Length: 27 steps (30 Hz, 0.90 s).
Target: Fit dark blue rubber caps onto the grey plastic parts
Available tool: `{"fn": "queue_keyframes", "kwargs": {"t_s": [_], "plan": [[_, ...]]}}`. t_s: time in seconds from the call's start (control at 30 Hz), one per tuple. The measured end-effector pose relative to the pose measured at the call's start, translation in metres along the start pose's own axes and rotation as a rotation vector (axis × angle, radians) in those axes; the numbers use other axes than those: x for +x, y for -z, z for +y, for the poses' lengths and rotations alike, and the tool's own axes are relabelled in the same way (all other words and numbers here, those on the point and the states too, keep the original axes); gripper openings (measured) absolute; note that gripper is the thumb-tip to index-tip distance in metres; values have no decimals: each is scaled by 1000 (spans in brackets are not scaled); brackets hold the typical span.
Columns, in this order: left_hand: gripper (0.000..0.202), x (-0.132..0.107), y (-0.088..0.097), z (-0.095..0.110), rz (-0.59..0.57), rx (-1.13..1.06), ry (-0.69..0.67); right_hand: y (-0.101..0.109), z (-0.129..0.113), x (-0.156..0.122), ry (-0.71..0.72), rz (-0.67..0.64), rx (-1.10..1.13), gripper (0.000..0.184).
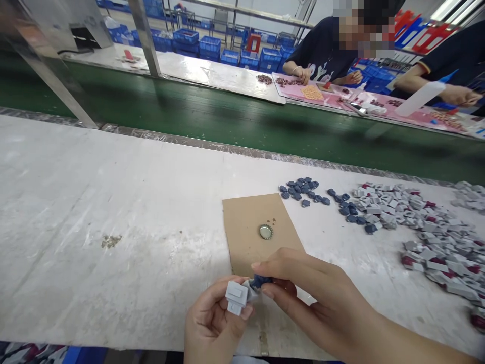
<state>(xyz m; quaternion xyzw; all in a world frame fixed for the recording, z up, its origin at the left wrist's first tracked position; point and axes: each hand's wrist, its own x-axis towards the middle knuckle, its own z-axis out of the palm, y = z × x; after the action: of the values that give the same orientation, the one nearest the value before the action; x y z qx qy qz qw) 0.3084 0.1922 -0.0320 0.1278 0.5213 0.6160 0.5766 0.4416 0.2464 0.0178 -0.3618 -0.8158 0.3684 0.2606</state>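
My left hand [212,321] is closed around a small grey plastic part [237,297] at the near edge of the white table. My right hand [310,298] pinches a small dark blue piece [260,281] and presses it against the top of the grey part. Just beyond my hands lies a brown cardboard sheet [246,222] with a metal bottle cap [265,231] and a few tiny specks beside it.
A loose pile of dark blue pieces [303,189] lies past the cardboard. A large heap of grey parts [420,227] spreads to the right. A green conveyor belt [227,119] runs behind the table. Two people across it work at a pink mat [341,98].
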Motion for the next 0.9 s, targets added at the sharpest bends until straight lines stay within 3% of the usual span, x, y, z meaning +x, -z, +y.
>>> {"fn": "queue_keyframes", "kwargs": {"t_s": [0.13, 0.27, 0.43, 0.53, 0.63, 0.73, 0.8, 0.9], "plan": [[21, -1, 0, 0, -46, -1, -33, 3, -1, -3, -2, -74, -6, 29], [20, -2, -1, -2, -46, -7, -51, 3, -1, -5, -5, -129, -15, 21], [18, 0, -1, -9, -39, 0, -67, -11, 9, -5, 19, 19, 38, 19], [18, 3, 2, -10, -53, 30, -5, -15, 16, -7, -12, 55, 87, 17], [16, 7, 6, -7, -131, 61, 107, -6, 20, -8, -87, 10, 152, 18], [15, 8, 4, -6, -213, 99, 121, 3, 21, -2, -204, 133, 228, 27], [13, 7, 0, -7, -260, 162, 67, -3, 19, 4, -366, 217, 399, 36], [13, 0, 1, -11, -320, 280, -43, -27, 14, 9, -617, 153, 760, 52]]}}
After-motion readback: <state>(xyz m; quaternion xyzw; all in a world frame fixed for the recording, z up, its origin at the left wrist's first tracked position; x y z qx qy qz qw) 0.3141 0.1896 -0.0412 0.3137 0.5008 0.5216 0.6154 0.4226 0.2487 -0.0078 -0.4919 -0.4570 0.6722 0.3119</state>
